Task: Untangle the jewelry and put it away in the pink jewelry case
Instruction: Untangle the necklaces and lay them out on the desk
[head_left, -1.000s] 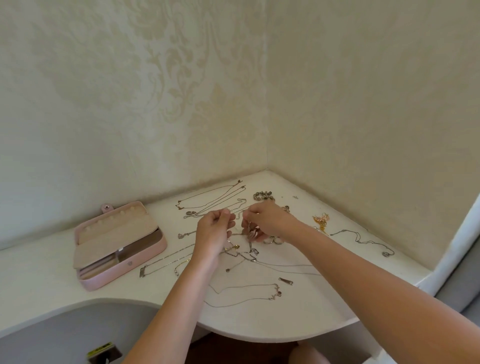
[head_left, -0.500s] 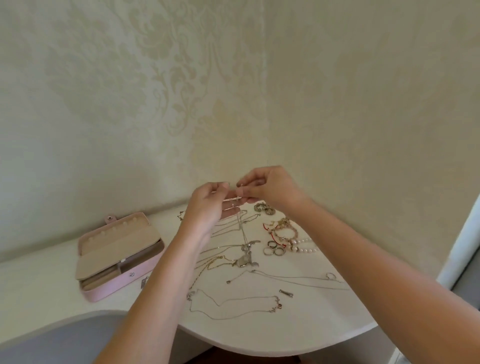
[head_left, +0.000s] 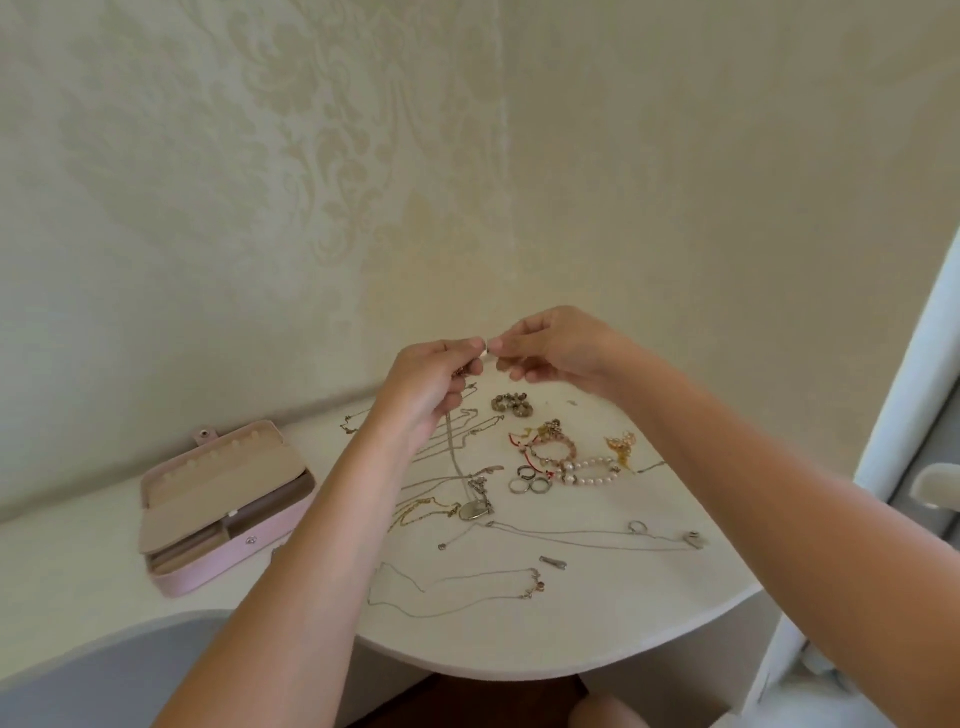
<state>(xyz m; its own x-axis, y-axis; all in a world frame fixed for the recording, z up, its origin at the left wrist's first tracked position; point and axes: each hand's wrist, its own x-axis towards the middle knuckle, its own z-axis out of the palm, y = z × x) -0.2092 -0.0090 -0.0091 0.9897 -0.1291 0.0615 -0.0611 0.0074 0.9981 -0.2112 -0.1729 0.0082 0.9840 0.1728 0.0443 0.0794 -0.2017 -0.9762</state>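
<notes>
White corner table (head_left: 613, 629) holds pink jewelry case (head_left: 218, 567), open, at left; above it left hand (head_left: 431, 387) and right hand (head_left: 563, 351), each grip pinched on a silver chain (head_left: 453, 452) hanging to the table.

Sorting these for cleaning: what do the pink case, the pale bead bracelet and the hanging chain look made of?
Pink case: probably faux leather, smooth matte surface, beige soft-looking lining. Pale bead bracelet: pearl-like beads, soft sheen; real or imitation, cannot tell. Hanging chain: fine silver-toned metal, glinting links.
</notes>
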